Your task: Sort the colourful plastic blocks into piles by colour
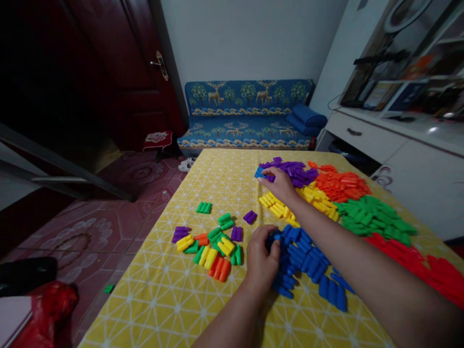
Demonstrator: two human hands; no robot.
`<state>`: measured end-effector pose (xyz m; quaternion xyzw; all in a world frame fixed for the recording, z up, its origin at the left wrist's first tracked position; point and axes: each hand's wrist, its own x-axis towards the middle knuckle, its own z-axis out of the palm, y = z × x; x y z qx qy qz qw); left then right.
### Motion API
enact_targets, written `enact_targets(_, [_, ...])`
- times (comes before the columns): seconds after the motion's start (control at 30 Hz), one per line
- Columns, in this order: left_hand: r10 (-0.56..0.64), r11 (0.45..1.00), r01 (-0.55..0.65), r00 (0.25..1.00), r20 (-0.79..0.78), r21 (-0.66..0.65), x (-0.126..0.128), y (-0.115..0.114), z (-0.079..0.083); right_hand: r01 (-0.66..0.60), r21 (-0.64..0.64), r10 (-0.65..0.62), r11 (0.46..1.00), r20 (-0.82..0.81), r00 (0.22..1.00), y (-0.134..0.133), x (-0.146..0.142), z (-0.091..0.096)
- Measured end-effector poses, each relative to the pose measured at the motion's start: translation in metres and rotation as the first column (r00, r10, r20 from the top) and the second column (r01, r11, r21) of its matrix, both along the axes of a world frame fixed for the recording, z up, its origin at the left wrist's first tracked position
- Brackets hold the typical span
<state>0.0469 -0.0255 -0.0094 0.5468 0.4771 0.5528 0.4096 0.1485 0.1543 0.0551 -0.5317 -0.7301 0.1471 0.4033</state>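
Plastic blocks lie sorted by colour on a yellow patterned tablecloth point(217, 179). My right hand point(278, 182) reaches far across and pinches a purple block at the edge of the purple pile point(290, 170), with a blue block point(258, 172) just beside its fingertips. My left hand point(261, 256) is curled at the left edge of the blue pile point(308, 263), fingers closed on blue blocks. Yellow pile point(315, 198), orange pile point(340, 183), green pile point(373, 217) and red pile point(431, 270) lie to the right.
A loose mixed cluster of blocks point(212, 244) sits left of my left hand. One green block point(108, 288) lies on the tiled floor. A blue sofa point(248, 113) stands beyond the table, a white cabinet point(398, 154) on the right, a dark door point(137, 63) on the left.
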Motion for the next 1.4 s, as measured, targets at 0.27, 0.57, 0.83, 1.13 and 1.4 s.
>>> enact_targets(0.27, [0.015,1.000,-0.016,0.996,0.087,0.006,-0.001,0.002,-0.001,-0.051,-0.255,-0.048,0.966,-0.370,0.928,-0.120,0.089,-0.006])
enact_targets(0.57, [0.033,0.998,-0.038,0.995,0.093,0.049,-0.004,0.003,-0.009,0.082,-0.069,-0.074,0.994,0.109,0.991,-0.165,0.066,-0.013])
enact_targets(0.83, [0.216,0.965,-0.110,0.848,-0.484,0.238,-0.027,-0.008,0.021,-0.049,0.110,0.071,0.993,-0.211,0.975,-0.182,-0.014,-0.035])
enact_targets(1.13, [0.224,0.934,-0.331,0.245,-0.943,0.136,-0.062,-0.003,0.030,-0.063,0.095,0.083,0.994,-0.233,0.969,-0.186,-0.013,-0.059])
enact_targets(1.4, [0.260,0.955,-0.027,0.558,-0.788,0.296,-0.060,0.024,0.026,-0.052,0.078,0.071,0.996,-0.261,0.963,-0.185,-0.015,-0.063])
